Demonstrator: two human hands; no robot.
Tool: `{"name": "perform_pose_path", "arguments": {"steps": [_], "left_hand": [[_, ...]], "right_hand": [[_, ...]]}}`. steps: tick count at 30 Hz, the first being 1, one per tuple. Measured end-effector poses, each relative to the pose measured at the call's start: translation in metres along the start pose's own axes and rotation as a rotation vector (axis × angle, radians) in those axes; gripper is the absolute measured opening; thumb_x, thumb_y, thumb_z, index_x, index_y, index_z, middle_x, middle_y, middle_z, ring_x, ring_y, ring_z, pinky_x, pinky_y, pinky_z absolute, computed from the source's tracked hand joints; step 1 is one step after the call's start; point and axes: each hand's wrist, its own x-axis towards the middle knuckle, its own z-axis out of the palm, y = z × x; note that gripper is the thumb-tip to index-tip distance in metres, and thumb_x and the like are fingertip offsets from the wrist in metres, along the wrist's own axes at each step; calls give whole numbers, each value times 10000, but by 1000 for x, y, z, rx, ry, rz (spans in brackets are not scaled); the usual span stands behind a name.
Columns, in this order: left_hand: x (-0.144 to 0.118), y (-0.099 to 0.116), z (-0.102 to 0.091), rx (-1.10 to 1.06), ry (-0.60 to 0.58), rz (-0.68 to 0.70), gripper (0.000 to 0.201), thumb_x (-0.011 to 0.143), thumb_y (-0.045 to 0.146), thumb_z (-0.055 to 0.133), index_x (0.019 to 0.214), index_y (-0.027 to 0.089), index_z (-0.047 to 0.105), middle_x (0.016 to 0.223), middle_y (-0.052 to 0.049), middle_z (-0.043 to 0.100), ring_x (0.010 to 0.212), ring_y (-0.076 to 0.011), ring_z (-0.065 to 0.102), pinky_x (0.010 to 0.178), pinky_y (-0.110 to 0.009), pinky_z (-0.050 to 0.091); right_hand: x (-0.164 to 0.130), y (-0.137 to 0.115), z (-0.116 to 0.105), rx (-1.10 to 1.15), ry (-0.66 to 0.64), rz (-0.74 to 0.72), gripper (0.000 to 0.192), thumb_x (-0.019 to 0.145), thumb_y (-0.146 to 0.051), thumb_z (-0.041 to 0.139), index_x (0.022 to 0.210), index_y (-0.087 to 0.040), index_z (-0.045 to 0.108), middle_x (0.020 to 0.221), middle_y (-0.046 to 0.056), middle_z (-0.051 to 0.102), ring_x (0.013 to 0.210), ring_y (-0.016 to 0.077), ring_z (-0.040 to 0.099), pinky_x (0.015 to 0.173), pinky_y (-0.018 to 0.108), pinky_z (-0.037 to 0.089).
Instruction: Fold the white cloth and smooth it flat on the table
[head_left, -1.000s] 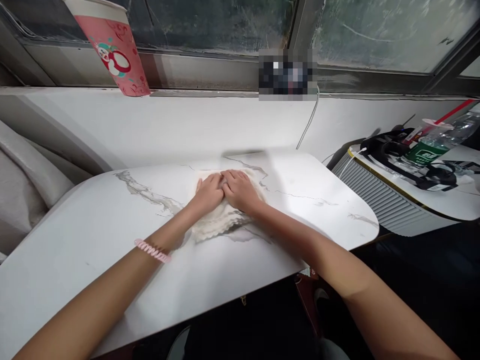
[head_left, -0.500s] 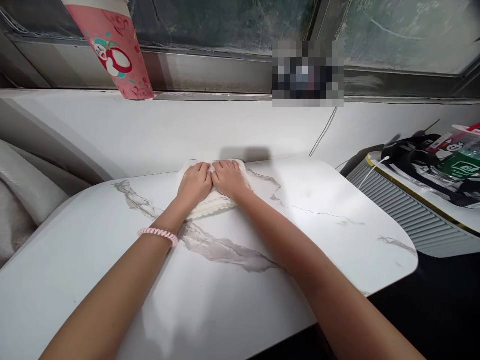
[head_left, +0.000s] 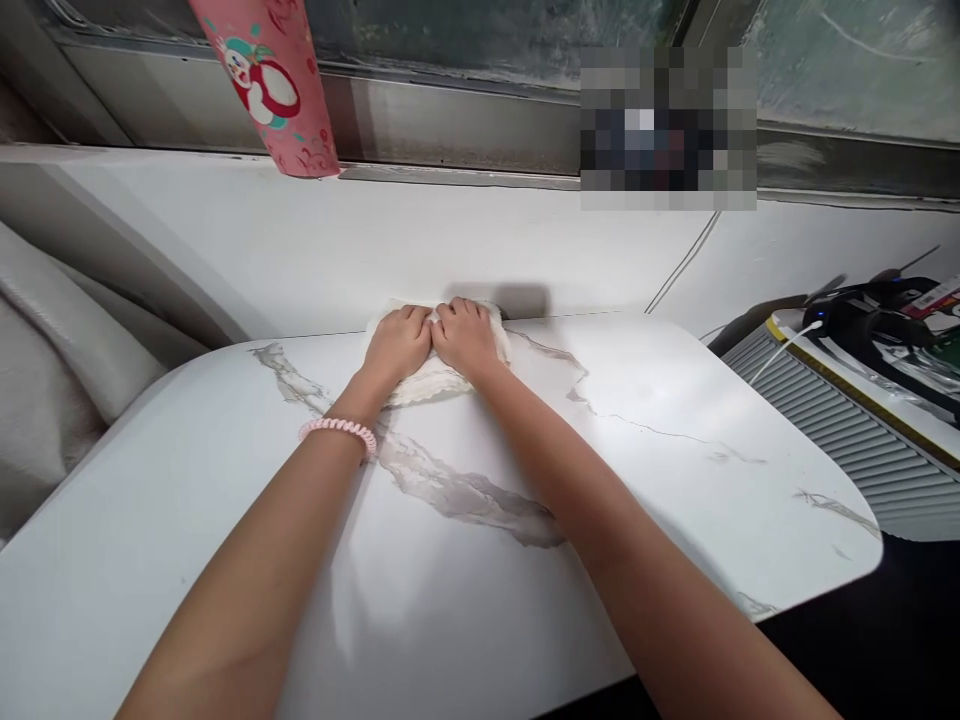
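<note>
A white cloth (head_left: 420, 382) lies on the white marble-patterned table (head_left: 600, 470), at its far edge by the wall. My left hand (head_left: 399, 342) and my right hand (head_left: 466, 336) press flat on top of it, side by side with thumbs touching and fingers closed over the fabric. Most of the cloth is hidden under the two hands; only its edges show. A pink coiled band (head_left: 337, 432) circles my left wrist.
A pink paper cup (head_left: 271, 80) stands on the window ledge above the table. A white cable (head_left: 679, 268) runs down the wall. To the right, a second surface (head_left: 862, 400) carries black gear and a cable. A grey seat (head_left: 45, 380) sits at left.
Both hands have slid the cloth away from me across the table, from its middle to the far edge by the wall. The view has shifted forward with them.
</note>
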Motion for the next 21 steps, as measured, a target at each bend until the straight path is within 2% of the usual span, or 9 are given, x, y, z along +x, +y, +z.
{"name": "perform_pose_path", "arguments": {"steps": [5, 9, 13, 17, 21], "left_hand": [[-22, 2, -3, 35, 46, 58, 400, 965, 204, 293, 1238, 134, 578, 1284, -153, 619, 1173, -294, 572, 1052, -448, 412], [-62, 12, -14, 51, 33, 57, 408, 977, 211, 281, 1264, 122, 556, 1335, -162, 592, 1245, -285, 538, 1111, -444, 363], [-122, 33, -29, 90, 13, 86, 417, 979, 221, 285, 1313, 132, 517, 1403, -175, 548, 1330, -286, 482, 1156, -489, 307], [-193, 58, -47, 101, -21, 109, 466, 987, 253, 255, 1349, 83, 494, 1441, -205, 520, 1383, -306, 435, 1179, -518, 282], [-252, 70, -61, 110, 2, 83, 505, 990, 276, 237, 1406, 102, 463, 1451, -188, 523, 1409, -296, 421, 1194, -522, 282]], "right_hand": [[-21, -11, -10, 30, -17, -11, 272, 994, -215, 391, 1126, -141, 617, 1190, 139, 627, 1154, 275, 522, 1067, 415, 330], [-55, -26, -26, 63, -55, -26, 287, 996, -213, 373, 1128, -134, 616, 1198, 144, 626, 1174, 271, 517, 1100, 427, 309], [-110, -39, -47, 141, -88, -53, 311, 981, -198, 383, 1200, -138, 596, 1294, 148, 596, 1253, 262, 485, 1160, 462, 245], [-177, -54, -74, 271, -102, -55, 389, 955, -204, 406, 1307, -154, 562, 1401, 134, 548, 1331, 255, 443, 1200, 494, 216], [-226, -72, -92, 339, -149, -145, 461, 942, -202, 398, 1379, -138, 531, 1453, 119, 525, 1391, 271, 391, 1238, 534, 155]]}}
